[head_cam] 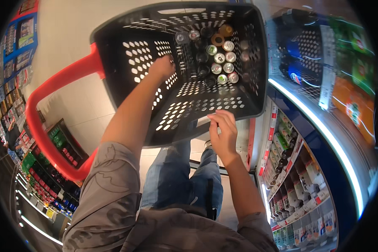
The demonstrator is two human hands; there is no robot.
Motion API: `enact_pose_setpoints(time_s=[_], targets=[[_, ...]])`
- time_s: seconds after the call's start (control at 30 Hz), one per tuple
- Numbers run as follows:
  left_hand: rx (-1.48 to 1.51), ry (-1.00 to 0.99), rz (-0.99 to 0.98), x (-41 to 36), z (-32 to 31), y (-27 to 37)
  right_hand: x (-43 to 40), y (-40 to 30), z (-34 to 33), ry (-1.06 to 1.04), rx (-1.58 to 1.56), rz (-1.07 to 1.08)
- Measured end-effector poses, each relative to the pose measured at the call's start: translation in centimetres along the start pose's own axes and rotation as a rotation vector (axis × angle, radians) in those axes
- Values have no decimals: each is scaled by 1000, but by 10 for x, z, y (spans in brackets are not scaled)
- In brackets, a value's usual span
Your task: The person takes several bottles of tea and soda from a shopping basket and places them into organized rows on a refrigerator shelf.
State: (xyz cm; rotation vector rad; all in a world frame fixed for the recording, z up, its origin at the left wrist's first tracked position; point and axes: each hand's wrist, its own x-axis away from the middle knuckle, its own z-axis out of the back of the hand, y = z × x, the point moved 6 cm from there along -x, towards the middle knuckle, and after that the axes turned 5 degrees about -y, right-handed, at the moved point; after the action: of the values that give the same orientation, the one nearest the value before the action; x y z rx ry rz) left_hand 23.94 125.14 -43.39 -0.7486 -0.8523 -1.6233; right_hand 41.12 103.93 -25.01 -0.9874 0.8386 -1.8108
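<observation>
A black perforated plastic shopping basket [182,126] with a red handle [41,104] stands before me, its mouth facing up. My left hand [164,66] is inside it, near the left wall and apart from the cans. Its fingers are curled and blurred; whether they hold anything is hidden. At the near rim, my right hand [224,132] has its fingertips by the slot in the edge, and its grip is unclear. Several silver-topped drink cans [219,58] stand upright at the basket's bottom right. Brown round tops [226,30] and dark round tops [202,56] stand among them.
Close on the right is a lit shelf edge [321,138] with blue-labelled bottles [293,63], green packs [359,47] and orange packs [352,107]. Lower shelves [296,195] hold rows of bottles and cartons. Leftward are stacked drink packs [41,176] and a blue display rack [19,41] beyond the tiled floor [66,28].
</observation>
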Motion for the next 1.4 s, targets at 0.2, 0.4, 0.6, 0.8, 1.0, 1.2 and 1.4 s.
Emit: enact_pose_setpoints(time_s=[0.2,0.4,0.6,0.8,1.0,1.2,1.4], targets=[[-40,108,66,-71,15,32,-32,63,-28,-6,128,-21],[-131,135,-51,-152,-17,13,-25,63,-23,90,80,86],[-32,120,61,-141,-51,23,-23,65,-20,105,90,96],[40,-40,214,-91,-87,5,-21,64,-22,169,70,137],[-51,-167,137,-18,-108,-4,-22,59,-21,154,88,116],[149,-37,41,65,-98,-4,-21,59,-22,138,128,55],[173,169,-144,166,-30,38,-9,47,10,57,78,61]])
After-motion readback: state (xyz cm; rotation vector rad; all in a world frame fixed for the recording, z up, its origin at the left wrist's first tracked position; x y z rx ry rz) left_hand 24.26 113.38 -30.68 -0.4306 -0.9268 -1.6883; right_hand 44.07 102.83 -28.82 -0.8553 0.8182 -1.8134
